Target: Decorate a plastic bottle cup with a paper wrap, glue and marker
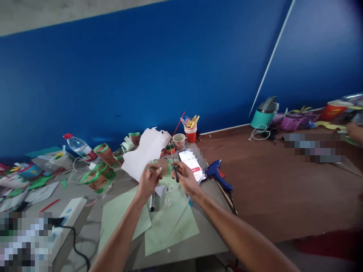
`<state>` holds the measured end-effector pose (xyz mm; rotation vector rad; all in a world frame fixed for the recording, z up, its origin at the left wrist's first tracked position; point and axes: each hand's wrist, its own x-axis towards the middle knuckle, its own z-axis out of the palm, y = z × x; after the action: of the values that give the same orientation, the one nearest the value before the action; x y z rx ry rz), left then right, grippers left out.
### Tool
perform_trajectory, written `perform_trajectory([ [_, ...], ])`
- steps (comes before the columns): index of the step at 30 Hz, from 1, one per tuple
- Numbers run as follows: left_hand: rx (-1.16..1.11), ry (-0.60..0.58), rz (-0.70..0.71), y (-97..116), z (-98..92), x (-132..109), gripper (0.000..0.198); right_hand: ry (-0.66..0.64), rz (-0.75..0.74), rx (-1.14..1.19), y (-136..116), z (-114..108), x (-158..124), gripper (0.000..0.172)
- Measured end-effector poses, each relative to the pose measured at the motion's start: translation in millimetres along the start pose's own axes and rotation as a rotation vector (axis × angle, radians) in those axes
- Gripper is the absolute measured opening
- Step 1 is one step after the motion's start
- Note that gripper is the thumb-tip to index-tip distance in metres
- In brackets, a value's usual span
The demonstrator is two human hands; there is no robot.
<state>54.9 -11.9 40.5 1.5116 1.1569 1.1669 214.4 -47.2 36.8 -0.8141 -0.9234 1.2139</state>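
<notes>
My left hand [151,176] is closed in a pinch on a small pale paper scrap [159,170]. Close beside it, my right hand [183,176] is wrapped around a slim tool with a dark handle [176,174] and a thin upright metal end; blur hides its exact kind. Just behind both hands lies a brown-and-green decorated cup [163,164], partly covered by the fingers. Pale green sheets [176,226] lie beneath my wrists, with a dark marker [152,202] and white scraps on them. A large torn white sheet [144,151] stands behind my left hand.
A lit phone [190,163] and a blue glue gun [217,174] lie to the right. Decorated cups [98,181], a water bottle [79,146] and a power strip [68,213] occupy the left. A red cup [190,134] stands behind; another person's hand [356,133] shows far right.
</notes>
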Motion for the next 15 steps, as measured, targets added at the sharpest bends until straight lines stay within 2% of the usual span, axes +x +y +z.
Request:
perform_trajectory([
  [2,-0.251,0.008,-0.089,4,-3.5,-2,0.028,-0.049,0.001,-0.040,3,0,-2,0.036],
  [5,-0.422,0.027,-0.134,5,-8.3,-2,0.040,-0.123,0.019,-0.148,5,1,-7,0.034],
  [10,-0.447,0.092,-0.124,-4,-11.7,-3,0.042,-0.206,0.040,-0.336,7,1,-14,0.032],
  [15,-0.411,0.074,-0.138,-11,-11.3,-8,0.033,-0.289,-0.014,-0.576,11,-1,-19,0.036],
])
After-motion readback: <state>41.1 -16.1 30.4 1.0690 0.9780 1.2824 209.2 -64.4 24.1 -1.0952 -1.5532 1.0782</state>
